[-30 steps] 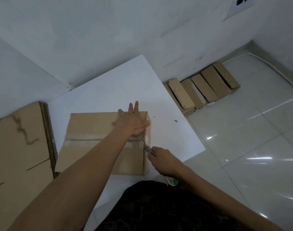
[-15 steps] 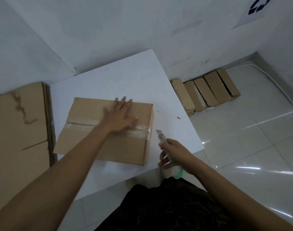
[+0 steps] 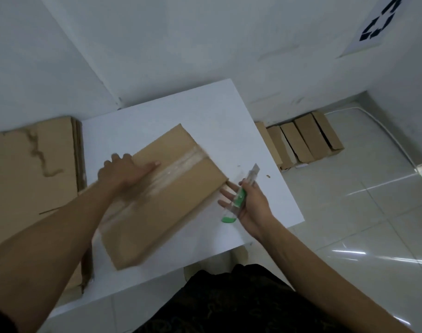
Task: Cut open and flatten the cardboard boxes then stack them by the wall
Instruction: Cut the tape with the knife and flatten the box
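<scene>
A: Head view; where did the box sit?
B: Brown cardboard box (image 3: 171, 203), rectangular, askew on the smooth white table (image 3: 205, 111); glossy clear tape (image 3: 178, 167) along its top seam.
A: Hands?
B: Left hand (image 3: 121, 171) gripped its far edge, thumb flat on top; right hand (image 3: 251, 203) grasped a green-handled utility knife (image 3: 247, 186), blade up, just beside the box's corner; flattened cardboard sheets (image 3: 25, 169) lay left, against the wall.

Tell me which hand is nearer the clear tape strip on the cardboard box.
Left. The left hand grips the cardboard box at its edge, thumb on top just beside the tape strip; the right hand, holding the utility knife, is off the box's right edge.
</scene>
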Demonstrator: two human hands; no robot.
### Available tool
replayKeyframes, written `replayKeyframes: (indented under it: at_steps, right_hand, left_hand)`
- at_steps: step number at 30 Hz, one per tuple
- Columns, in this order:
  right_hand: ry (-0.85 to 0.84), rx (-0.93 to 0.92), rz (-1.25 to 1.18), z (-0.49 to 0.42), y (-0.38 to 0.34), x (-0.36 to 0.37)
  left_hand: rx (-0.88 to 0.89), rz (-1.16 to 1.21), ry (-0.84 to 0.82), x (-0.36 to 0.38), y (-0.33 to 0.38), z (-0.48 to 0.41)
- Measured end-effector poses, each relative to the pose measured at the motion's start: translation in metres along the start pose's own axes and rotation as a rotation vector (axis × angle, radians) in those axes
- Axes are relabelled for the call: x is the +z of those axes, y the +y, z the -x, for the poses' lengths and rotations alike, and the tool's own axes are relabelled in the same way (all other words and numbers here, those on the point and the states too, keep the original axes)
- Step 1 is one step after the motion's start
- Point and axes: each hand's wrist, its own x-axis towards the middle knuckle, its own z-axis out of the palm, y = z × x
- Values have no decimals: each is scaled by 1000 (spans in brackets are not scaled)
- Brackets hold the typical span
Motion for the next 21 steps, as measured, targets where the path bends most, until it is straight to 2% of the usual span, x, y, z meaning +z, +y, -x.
replayKeyframes:
  at_steps: [3, 5, 9, 12, 16, 18, 21]
  right_hand:
    - [-26, -85, 96, -3, -12, 13]
    - [-34, -119, 162, -7, -20, 22]
    - [-57, -101, 418, -3, -24, 41]
    - [30, -94, 678, 3, -10, 38]
    - [205, -234, 850, 4, 2, 24]
    - [305, -315, 919, 4, 6, 15]
    - [368, -374, 1044, 7, 12, 4]
  left_hand:
    - [-58, 143, -55, 7, -14, 6]
    - [-153, 323, -143, 12, -29, 10]
    - [-263, 664, -282, 30, -43, 33]
    - [-305, 897, -355, 46, -44, 40]
    - [-345, 1221, -411, 62, -41, 51]
    - [-366, 1278, -384, 73, -37, 62]
    - [-370, 1257, -312, 83, -31, 72]
